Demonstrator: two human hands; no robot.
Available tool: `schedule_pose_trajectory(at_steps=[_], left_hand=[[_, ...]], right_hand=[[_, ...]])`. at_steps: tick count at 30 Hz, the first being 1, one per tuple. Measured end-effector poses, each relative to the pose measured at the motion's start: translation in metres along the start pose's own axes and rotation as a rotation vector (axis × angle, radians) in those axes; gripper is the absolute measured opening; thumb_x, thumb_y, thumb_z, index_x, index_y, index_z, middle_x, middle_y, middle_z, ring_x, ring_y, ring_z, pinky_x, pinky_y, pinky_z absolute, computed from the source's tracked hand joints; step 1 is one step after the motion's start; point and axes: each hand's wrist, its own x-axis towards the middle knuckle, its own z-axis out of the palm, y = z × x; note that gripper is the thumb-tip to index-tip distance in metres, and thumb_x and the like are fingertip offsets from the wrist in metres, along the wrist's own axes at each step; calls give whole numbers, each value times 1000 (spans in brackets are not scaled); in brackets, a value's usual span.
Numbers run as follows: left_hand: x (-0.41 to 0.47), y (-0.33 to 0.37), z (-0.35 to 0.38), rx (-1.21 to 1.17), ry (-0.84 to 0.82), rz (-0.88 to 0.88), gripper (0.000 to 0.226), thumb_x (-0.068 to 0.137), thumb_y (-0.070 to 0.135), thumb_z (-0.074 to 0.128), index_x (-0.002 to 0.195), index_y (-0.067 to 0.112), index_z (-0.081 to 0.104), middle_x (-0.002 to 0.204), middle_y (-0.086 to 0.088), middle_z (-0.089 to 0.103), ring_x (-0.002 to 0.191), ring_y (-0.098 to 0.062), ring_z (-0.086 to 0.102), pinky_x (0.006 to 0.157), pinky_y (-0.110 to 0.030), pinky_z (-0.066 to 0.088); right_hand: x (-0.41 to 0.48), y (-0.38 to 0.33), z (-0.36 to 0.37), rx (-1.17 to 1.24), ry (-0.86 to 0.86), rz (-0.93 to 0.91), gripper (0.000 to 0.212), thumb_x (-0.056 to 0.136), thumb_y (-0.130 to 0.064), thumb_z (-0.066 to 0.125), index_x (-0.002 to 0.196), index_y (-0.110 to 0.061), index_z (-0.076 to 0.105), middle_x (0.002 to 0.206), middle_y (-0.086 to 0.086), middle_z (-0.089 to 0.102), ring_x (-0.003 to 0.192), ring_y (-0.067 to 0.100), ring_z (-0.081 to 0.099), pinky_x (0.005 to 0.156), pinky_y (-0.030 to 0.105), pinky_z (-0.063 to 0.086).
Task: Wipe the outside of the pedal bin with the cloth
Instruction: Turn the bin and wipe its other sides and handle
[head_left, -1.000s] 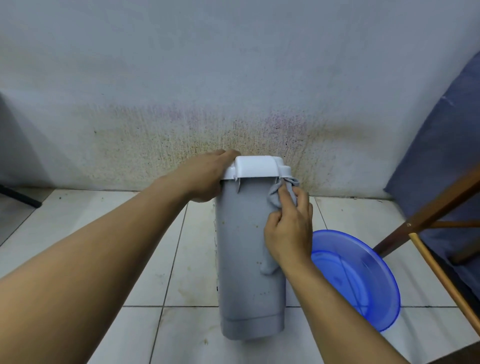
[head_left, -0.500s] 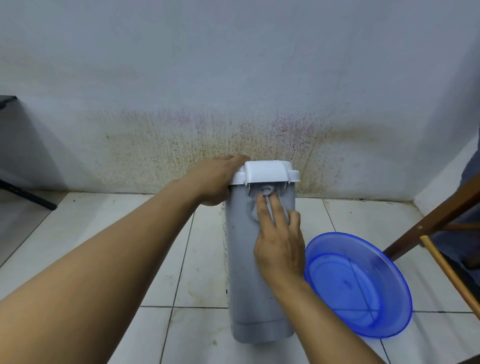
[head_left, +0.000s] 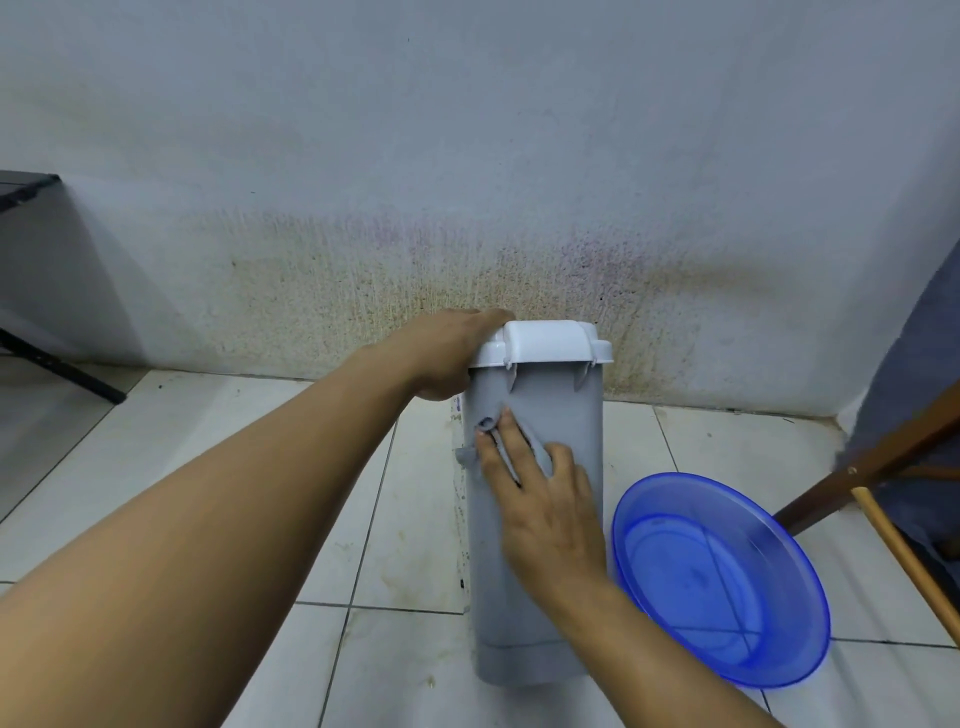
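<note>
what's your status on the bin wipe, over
Left hand grips white lid of pedal bin. Right hand flat, presses grey cloth on its near face. Blue basin on floor beside it, right side, not blocking.

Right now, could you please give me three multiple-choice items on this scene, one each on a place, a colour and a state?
1. Where is the blue basin relative to the pedal bin? A. Behind it. B. On its left. C. On the floor at its right.
2. What colour is the lid? A. Black. B. White. C. Blue.
3. What does the right hand do? A. Presses the cloth on the bin's front. B. Hangs empty. C. Wrings the cloth.
Answers: 1 C, it sits by the bin's right side; 2 B, white over the grey body; 3 A, it pins the cloth flat.
</note>
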Motion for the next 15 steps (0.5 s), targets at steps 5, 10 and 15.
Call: schedule_pose_trajectory(at_steps=[5,10,15], left_hand=[[-2,2,0,10,14,0,79,87,11,67,153,32,29,136,-1,57,114,-28,58,87,-42,50],[-3,0,3,-45,33,-18,78,86,10,66,151,33,30,131,-1,57,109,-27,58,80,-39,47],[-4,8,6,-51,60,-38,75,82,7,62,148,31,35,128,-2,56,110,-30,58,86,-48,51]], right_hand=[[37,4,-13,-70,2,-61,71,81,-2,36,149,-22,41,160,4,32,90,35,46,64,41,44],[44,4,-15,-87,2,-101,71,78,-3,42,146,-23,45,160,5,33,88,34,44,63,40,40],[17,-1,-5,-90,-38,-203,65,78,-7,50,141,-22,50,158,7,35,95,36,41,67,43,41]])
